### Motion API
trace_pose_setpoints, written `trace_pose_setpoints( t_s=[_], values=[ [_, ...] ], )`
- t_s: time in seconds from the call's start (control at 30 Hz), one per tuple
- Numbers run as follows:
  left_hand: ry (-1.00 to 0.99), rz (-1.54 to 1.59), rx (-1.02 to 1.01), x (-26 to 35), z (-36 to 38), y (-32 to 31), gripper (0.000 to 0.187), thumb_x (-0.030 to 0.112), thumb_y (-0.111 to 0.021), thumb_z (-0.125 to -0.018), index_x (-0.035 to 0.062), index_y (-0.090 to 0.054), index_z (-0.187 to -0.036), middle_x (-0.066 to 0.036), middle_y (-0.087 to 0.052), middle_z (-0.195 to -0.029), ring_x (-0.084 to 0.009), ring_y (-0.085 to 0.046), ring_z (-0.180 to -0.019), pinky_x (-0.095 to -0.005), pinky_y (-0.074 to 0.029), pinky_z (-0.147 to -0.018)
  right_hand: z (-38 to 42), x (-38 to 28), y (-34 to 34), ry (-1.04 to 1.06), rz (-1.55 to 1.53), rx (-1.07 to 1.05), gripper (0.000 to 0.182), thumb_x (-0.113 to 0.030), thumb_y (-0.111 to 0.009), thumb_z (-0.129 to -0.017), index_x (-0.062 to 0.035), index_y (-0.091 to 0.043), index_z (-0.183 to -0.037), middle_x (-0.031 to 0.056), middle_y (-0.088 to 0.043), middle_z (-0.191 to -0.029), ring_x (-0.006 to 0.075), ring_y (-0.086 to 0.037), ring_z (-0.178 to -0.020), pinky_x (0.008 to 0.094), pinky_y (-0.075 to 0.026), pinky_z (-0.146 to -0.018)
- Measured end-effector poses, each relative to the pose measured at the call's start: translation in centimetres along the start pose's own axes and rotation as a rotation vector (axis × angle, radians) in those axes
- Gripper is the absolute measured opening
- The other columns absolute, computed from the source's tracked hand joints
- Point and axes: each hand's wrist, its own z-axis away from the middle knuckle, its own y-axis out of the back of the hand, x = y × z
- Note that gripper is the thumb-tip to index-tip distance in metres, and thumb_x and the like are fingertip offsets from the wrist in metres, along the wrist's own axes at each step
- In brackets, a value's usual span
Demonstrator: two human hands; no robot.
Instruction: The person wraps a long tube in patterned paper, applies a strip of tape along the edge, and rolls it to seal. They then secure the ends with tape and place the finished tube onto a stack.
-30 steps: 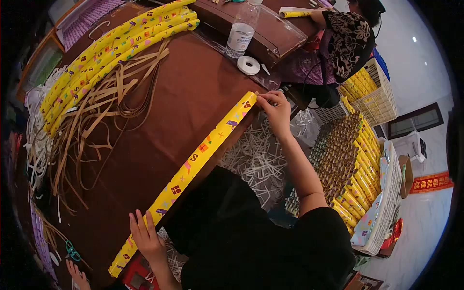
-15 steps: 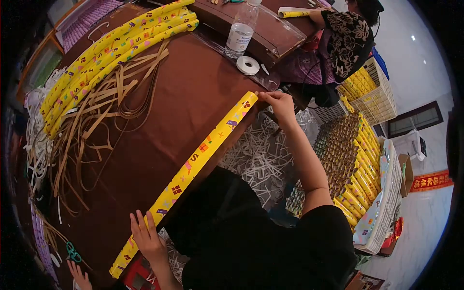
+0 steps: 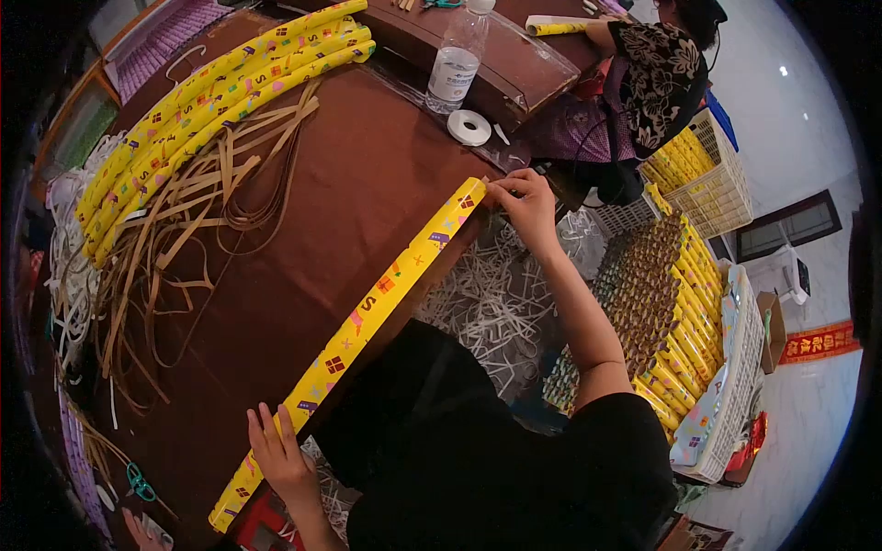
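A long yellow patterned roll (image 3: 367, 320) lies slanting along the edge of the brown table (image 3: 303, 193). My left hand (image 3: 287, 459) rests on its lower part, palm down with the fingers spread. At the upper end my right hand (image 3: 524, 207) is closed in a pinch by the roll's tip; what lies between the fingertips is too small to make out. Brown strips (image 3: 170, 248) are heaped on the table left of the roll, beside several curved yellow rolls (image 3: 220, 101).
A water bottle (image 3: 455, 69) and a white tape roll (image 3: 469, 128) stand beyond the roll. A co-worker (image 3: 657, 87) sits at upper right. Baskets of yellow rolls (image 3: 684, 340) are at right, green scissors (image 3: 140, 481) at lower left. Another person's hand (image 3: 142, 531) shows at the bottom left edge.
The other person's hand at lower left has shifted down and a pale object now shows beside it. My right hand has moved slightly left; my left hand stays on the roll.
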Motion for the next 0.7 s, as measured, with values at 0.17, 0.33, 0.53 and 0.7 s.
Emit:
trace_pose_setpoints(
  t_s=[0.17, 0.33, 0.53, 0.7],
  values=[
    [-0.001, -0.009, -0.007, 0.0, 0.0, 0.0, 0.06, -0.018, -0.044, -0.075, 0.0003, -0.054, -0.131, -0.018, -0.047, -0.141, -0.0412, -0.043, -0.131, -0.0525, -0.043, -0.102, -0.3, 0.4, -0.2, -0.216, -0.244, -0.102, 0.024, -0.025, -0.073, -0.084, -0.0018, -0.075, -0.088, 0.007, -0.065, -0.088, 0.0196, -0.059, -0.081, 0.0328, -0.045, -0.076],
    [-0.005, -0.04, 0.005, -0.1, 0.0, -0.1, 0.077, -0.024, -0.045, -0.074, 0.0103, -0.045, -0.143, -0.012, -0.041, -0.148, -0.0352, -0.037, -0.137, -0.0476, -0.048, -0.099, -1.5, 0.6, 0.2, -0.708, -0.892, -0.363, 0.023, -0.021, -0.071, -0.088, -0.0002, -0.072, -0.098, 0.0033, -0.071, -0.093, 0.0097, -0.055, -0.074, 0.0271, -0.043, -0.068],
    [-0.009, -0.033, -0.057, 0.1, -0.8, 0.9, 0.07, -0.019, -0.045, -0.071, 0.0014, -0.049, -0.137, -0.019, -0.043, -0.144, -0.0417, -0.039, -0.135, -0.0521, -0.042, -0.104, -3.5, 2.5, -1.0, -0.801, -0.88, -0.488, 0.017, -0.02, -0.071, -0.086, -0.0068, -0.074, -0.096, -0.0003, -0.068, -0.087, 0.0072, -0.043, -0.066, 0.024, -0.033, -0.061],
    [0.024, 0.095, -0.131, -0.4, -1.8, 2.4, 0.069, -0.016, -0.046, -0.073, 0.002, -0.045, -0.14, -0.02, -0.043, -0.144, -0.0406, -0.038, -0.136, -0.0502, -0.038, -0.108, -4.4, 1.3, -0.5, -0.884, -0.766, -0.549, 0.014, -0.022, -0.068, -0.088, -0.0117, -0.071, -0.098, -0.0065, -0.062, -0.084, 0.0056, -0.046, -0.073, 0.0235, -0.035, -0.068]
  ],
)
